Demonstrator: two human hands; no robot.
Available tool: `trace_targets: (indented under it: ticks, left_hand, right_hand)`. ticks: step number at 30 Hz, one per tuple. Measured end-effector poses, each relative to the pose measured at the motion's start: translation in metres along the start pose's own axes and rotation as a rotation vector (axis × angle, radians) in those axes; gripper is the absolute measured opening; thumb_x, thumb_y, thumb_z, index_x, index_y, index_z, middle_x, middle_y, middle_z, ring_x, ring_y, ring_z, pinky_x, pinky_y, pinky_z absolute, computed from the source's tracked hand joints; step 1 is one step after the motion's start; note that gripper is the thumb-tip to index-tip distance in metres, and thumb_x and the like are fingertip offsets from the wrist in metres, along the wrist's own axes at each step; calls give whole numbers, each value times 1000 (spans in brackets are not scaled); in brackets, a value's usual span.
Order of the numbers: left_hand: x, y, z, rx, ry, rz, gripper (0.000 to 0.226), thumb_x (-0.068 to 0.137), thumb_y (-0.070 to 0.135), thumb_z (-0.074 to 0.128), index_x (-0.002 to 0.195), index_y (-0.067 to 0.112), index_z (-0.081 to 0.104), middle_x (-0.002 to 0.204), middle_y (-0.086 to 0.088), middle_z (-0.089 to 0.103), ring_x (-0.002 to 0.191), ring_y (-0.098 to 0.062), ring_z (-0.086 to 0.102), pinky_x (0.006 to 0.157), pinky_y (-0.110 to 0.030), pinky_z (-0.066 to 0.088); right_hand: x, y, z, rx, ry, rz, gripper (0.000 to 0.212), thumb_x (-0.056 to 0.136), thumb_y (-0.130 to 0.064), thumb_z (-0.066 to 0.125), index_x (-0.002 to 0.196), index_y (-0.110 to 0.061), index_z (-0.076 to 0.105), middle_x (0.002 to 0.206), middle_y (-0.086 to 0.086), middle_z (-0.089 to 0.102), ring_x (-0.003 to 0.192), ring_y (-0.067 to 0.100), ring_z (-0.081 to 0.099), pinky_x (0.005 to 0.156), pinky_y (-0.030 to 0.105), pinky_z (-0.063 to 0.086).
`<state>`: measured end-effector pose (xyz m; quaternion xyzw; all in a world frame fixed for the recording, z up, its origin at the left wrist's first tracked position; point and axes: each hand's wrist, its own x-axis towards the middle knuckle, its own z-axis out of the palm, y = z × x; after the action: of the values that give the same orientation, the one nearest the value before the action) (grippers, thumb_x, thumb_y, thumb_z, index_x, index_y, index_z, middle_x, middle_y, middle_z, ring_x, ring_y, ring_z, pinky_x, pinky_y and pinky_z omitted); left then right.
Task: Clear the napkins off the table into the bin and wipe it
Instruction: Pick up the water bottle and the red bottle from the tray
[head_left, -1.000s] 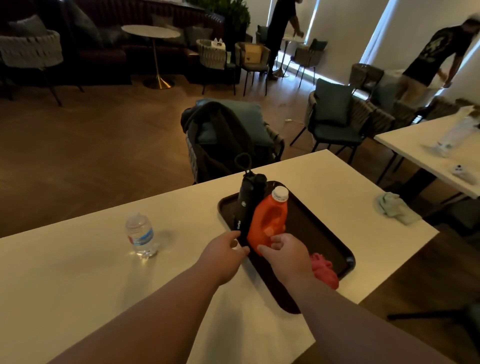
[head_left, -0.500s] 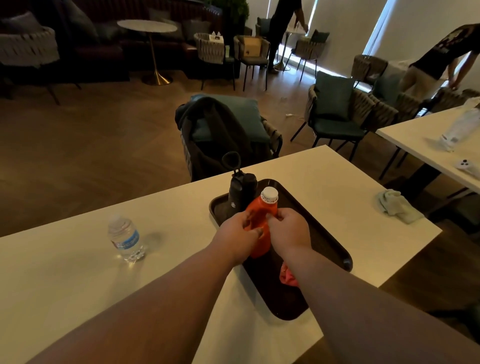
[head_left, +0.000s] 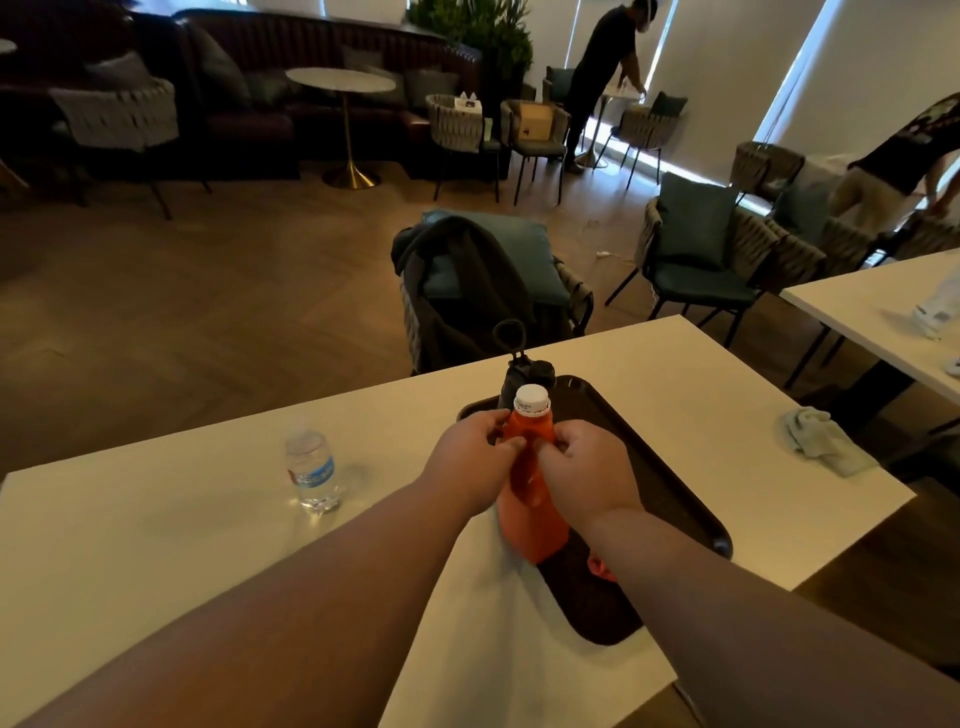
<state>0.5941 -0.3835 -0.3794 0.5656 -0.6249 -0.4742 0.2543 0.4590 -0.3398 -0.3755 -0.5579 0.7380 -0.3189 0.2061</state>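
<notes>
Nearest, at six o'clock, a crumpled red napkin lies on the dark tray, half hidden under the right forearm. Just beyond, left hand and right hand both curl round the orange bottle, its base over the tray's rim — a slipping grip would tip it onto the table. At nine o'clock stands a water bottle; at three, a green cloth lies by the edge. At twelve, a black bottle stands close behind — a careless swing could topple it.
</notes>
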Motion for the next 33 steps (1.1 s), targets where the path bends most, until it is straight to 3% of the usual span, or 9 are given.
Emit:
trace_targets:
  ticks: [4,7,9,15,20,26,33]
  left_hand:
    - [-18,-9,-31,28,86,-4,47,102,29,62,148,26,52,138,2,62,124,-18,59,96,-27,46]
    - [-34,-26,-58,80,153,-55,46,101,27,63,146,28,51,134,2,63,107,-16,62,88,-30,56]
    - [-48,-43,-77,113,194,-87,45,101,25,62,144,28,52,130,2,65,99,-11,59,80,-26,53]
    - [-91,-96,-130,169,319,-140,31,100,22,59,130,31,62,115,6,69,100,-12,64,92,-35,57]
    - [-113,-133,-167,97,413,-179,29,97,18,59,120,35,64,110,9,68,96,-13,66,91,-41,57]
    - [-118,-162,-202,17,512,-206,34,99,12,58,127,33,64,114,9,66,102,-14,63,88,-30,51]
    - [-103,-171,-228,-33,581,-163,36,93,4,59,112,34,67,108,9,68,101,-11,63,88,-28,51]
  right_hand:
    - [-14,-29,16,51,-52,-19,26,99,-29,60,76,-18,68,68,-1,63,65,12,60,62,27,44]
    - [-27,-52,41,83,-120,-23,23,99,-30,60,81,-19,70,73,0,68,71,14,66,71,34,57]
    - [-37,-66,62,97,-179,-24,21,98,-31,59,84,-21,70,77,0,70,75,15,68,76,38,60]
    - [-66,-110,124,73,-286,-72,15,95,-30,62,86,-22,71,80,-3,68,77,14,65,73,37,58]
    - [-84,-142,166,118,-379,-107,17,92,-26,68,77,-19,69,73,-2,67,70,14,61,66,33,50]
    - [-85,-177,202,38,-427,-216,23,93,-24,66,70,-25,60,72,-5,63,68,8,57,59,24,38]
    - [-68,-193,229,55,-428,-165,8,91,-21,65,87,-19,71,80,-2,69,79,16,64,65,26,45]
